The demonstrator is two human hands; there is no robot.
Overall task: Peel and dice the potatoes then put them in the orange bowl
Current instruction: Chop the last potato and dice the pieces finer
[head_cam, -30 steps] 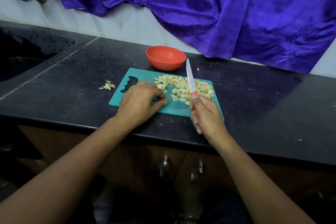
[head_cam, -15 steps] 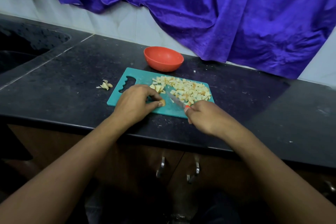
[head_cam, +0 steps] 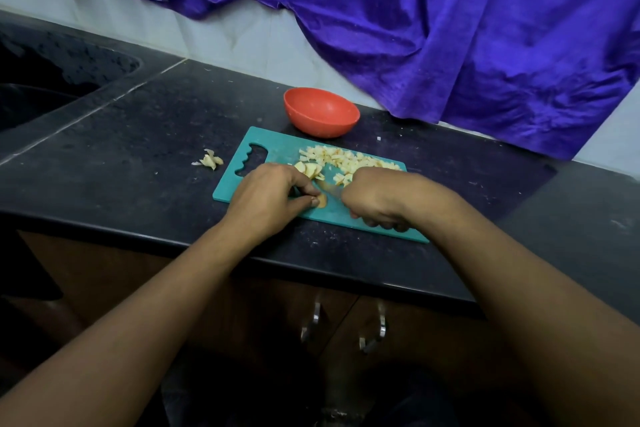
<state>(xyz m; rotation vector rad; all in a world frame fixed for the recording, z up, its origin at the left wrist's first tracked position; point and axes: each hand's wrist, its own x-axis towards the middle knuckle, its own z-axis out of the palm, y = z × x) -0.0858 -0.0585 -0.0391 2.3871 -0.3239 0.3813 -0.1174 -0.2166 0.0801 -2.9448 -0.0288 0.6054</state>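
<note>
Now the left grip (head_cam: 273, 194) is pinching a small potato piece (head_cam: 322, 200) on the teal board (head_cam: 273, 149). The right grip (head_cam: 377, 201) is clasping the knife (head_cam: 329, 188), whose blade is pointing leftward at the piece's far side. The diced pile (head_cam: 349, 163) and the orange bowl (head_cam: 294, 107) are lying beyond.

Both forearms bare, left one coming in from 7 o'clock, right from 5. Left hand (head_cam: 266, 199) is knuckles up, thumb and fingertips pinching a potato piece (head_cam: 322, 200). Right hand (head_cam: 377, 199) sits at its 3 o'clock, back up, fist curled round the knife (head_cam: 328, 188).
</note>
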